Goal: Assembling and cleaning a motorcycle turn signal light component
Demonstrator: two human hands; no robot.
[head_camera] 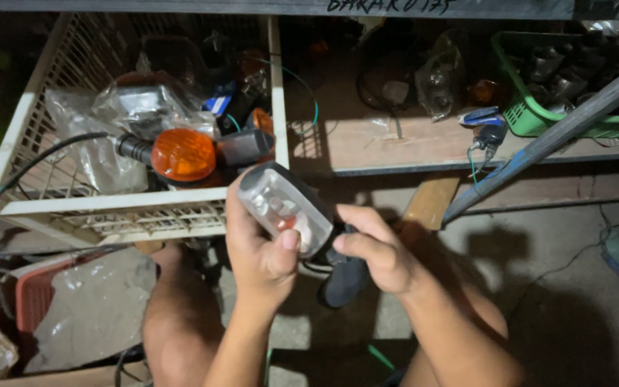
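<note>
**Clear-lens lamp held between both hands**

A white wire basket (137, 208) sits just behind. The clear-lens lamp (284, 208) slants from upper left to lower right; the left hand (259, 251) wraps it firmly, and the right hand (374, 251) pinches its dark lower end.

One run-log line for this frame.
left hand: holds clear-lens signal lamp | right hand: grips its dark stem | behind: white basket, orange lamp
</note>
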